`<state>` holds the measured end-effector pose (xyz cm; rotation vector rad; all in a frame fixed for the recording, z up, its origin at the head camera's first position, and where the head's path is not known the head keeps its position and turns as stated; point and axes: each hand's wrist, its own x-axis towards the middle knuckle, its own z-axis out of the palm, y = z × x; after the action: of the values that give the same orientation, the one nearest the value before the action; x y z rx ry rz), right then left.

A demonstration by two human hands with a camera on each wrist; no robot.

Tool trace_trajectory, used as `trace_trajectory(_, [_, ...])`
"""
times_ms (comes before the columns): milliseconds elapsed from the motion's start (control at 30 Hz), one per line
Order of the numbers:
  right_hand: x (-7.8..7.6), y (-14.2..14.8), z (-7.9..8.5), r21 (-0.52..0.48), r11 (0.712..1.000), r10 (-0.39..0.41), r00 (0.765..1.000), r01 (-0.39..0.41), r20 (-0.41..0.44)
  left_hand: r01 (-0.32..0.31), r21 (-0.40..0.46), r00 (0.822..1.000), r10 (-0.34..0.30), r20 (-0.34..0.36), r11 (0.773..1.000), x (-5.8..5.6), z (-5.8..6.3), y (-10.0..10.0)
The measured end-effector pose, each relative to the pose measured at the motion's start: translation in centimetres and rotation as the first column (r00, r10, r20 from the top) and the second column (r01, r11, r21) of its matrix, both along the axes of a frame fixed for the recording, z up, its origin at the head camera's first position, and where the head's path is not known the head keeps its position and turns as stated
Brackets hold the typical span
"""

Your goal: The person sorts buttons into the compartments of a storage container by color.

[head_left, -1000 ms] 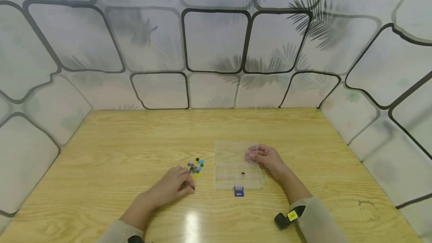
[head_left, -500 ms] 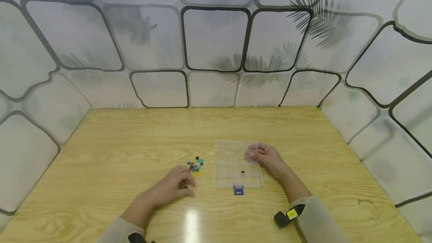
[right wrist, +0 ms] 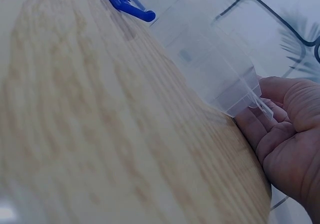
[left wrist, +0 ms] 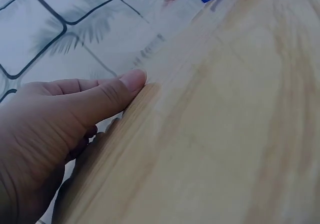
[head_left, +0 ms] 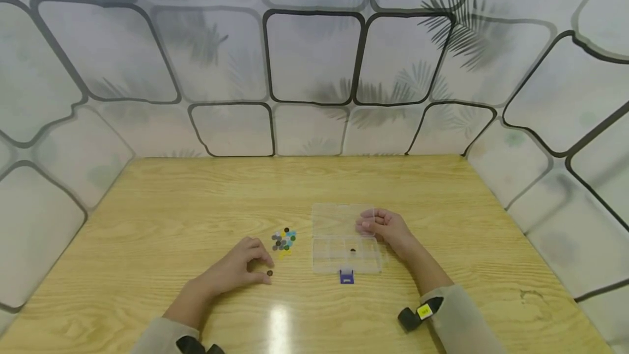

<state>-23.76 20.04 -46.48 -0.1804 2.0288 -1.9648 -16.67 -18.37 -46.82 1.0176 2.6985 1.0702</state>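
Observation:
A clear plastic compartment box [head_left: 321,263] stands with its lid [head_left: 326,220] tipped back and a blue latch [head_left: 346,277] in front. One small dark disc [head_left: 352,251] shows in the box. My right hand [head_left: 390,231] holds the box at its right rear, its fingers seen through the lid; in the right wrist view its fingers [right wrist: 255,126] curl at the clear corner. Left of the box, my left hand [head_left: 241,266] rests low over the table, thumb and fingers spread apart. A loose dark disc [head_left: 270,273] lies right by its thumb tip.
A pile of small colored discs [head_left: 283,240], grey, blue, green, yellow and black, lies between the left hand and the box. The wooden table [head_left: 221,190] meets a patterned curtain [head_left: 314,130] at the back. Black wrist cameras [head_left: 409,320] sit on both sleeves.
My left hand has drawn back to the left, its thumb and fingers parting, and the dark disc by it has come into view. The right hand stays at the box.

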Motion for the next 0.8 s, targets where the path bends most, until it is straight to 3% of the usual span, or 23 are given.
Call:
trace_trajectory(233, [0.08,-0.09,0.18,-0.007,1.0,0.001,1.0,-0.001,-0.001,0.026,0.002,0.999,-0.026,-0.035,1.0,-0.22,-0.13,0.01])
trace_trajectory(567, [0.13,0.06,0.05,0.012,1.0,0.006,1.0,-0.006,-0.003,0.105,-0.01,0.976,-0.105,-0.193,0.994,-0.34,-0.28,0.15])
trace_trajectory(800, [0.06,0.07,0.01,0.013,1.0,0.005,1.0,-0.005,-0.003,0.067,-0.065,0.955,-0.082,-0.285,0.996,0.14,-0.03,0.47])
